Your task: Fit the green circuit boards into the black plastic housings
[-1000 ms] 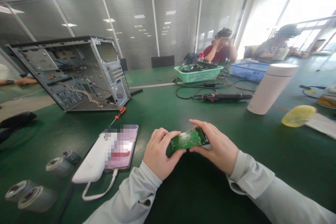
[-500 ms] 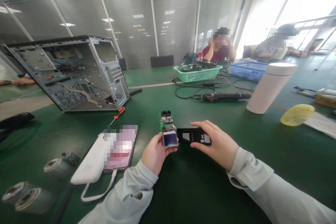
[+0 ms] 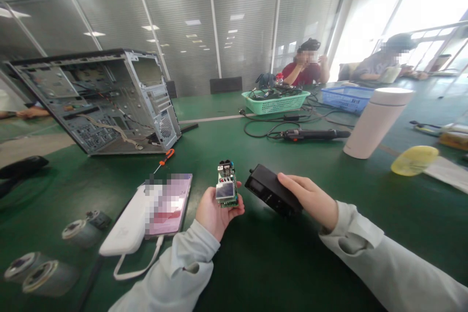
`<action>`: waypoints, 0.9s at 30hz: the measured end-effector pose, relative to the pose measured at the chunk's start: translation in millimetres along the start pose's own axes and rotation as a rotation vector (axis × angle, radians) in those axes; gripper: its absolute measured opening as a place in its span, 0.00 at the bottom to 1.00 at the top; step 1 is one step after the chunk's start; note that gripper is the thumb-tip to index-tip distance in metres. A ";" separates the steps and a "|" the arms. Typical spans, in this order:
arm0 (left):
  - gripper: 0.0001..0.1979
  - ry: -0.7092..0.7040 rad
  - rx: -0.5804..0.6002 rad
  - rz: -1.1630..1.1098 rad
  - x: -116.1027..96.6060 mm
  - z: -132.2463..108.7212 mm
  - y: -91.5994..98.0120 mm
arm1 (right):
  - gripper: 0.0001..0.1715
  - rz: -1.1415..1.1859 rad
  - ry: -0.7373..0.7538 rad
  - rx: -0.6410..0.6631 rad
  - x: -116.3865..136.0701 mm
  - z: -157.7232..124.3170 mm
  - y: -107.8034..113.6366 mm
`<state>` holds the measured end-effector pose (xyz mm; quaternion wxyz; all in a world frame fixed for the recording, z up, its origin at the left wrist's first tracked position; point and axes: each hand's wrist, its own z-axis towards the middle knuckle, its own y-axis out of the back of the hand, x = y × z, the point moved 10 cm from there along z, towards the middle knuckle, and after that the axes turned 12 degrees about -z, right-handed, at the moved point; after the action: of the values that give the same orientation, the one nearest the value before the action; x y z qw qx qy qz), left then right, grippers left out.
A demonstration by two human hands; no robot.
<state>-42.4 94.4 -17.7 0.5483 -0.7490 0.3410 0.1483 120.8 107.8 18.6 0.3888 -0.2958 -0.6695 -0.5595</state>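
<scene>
A green circuit board [image 3: 226,186] with a small screen and dark parts at its far end rests in my left hand [image 3: 215,210], the fingers curled around its near end. To its right, my right hand [image 3: 313,196] grips a black plastic casing [image 3: 273,189] by its right end. The casing is tilted, with a window-like recess on the side facing me. A gap separates board and casing. Left of my left hand lie a phone [image 3: 176,209] and a white power bank [image 3: 127,226] with a white cable.
An open computer case [image 3: 124,102] stands at the left, with an orange-handled screwdriver [image 3: 166,157] near it. Several metal cylinders [image 3: 51,278] lie front left. Beyond my hands are a green basket [image 3: 276,102], an electric screwdriver [image 3: 314,134], a blue basket [image 3: 345,97] and a pale bottle [image 3: 376,124].
The board has separated from the casing and shifted slightly left, turning a little in my left hand. My right hand has turned the casing over and tilted it.
</scene>
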 end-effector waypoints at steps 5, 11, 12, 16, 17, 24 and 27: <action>0.21 -0.004 -0.002 0.009 0.2 -0.5 -0.1 | 0.39 0.526 -0.109 0.443 -0.6 -15.0 -53.4; 0.21 -0.016 -0.008 0.001 -1.4 0.9 1.3 | 0.30 0.954 -0.099 0.742 13.0 -31.3 -80.1; 0.21 -0.017 -0.014 0.001 -1.7 0.9 1.8 | 0.32 0.971 -0.098 0.741 13.4 -31.7 -80.6; 0.23 -0.015 -0.030 -0.013 -2.3 1.2 2.4 | 0.37 0.854 -0.037 0.608 13.2 -26.2 -71.4; 0.23 -0.014 -0.030 -0.012 -2.2 1.4 2.3 | 0.38 0.785 0.008 0.552 14.2 -23.2 -65.6; 0.22 -0.026 -0.027 0.013 -2.5 0.6 0.4 | 0.29 -0.148 0.360 -0.137 7.3 -19.3 15.4; 0.22 -0.036 -0.020 0.002 -2.9 -0.4 -0.5 | 0.25 -0.581 0.445 -0.422 -11.5 -43.9 64.0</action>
<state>-44.3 95.1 -15.4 0.5467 -0.7513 0.3305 0.1656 188.3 78.0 45.2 0.2812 -0.0399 -0.4955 -0.8209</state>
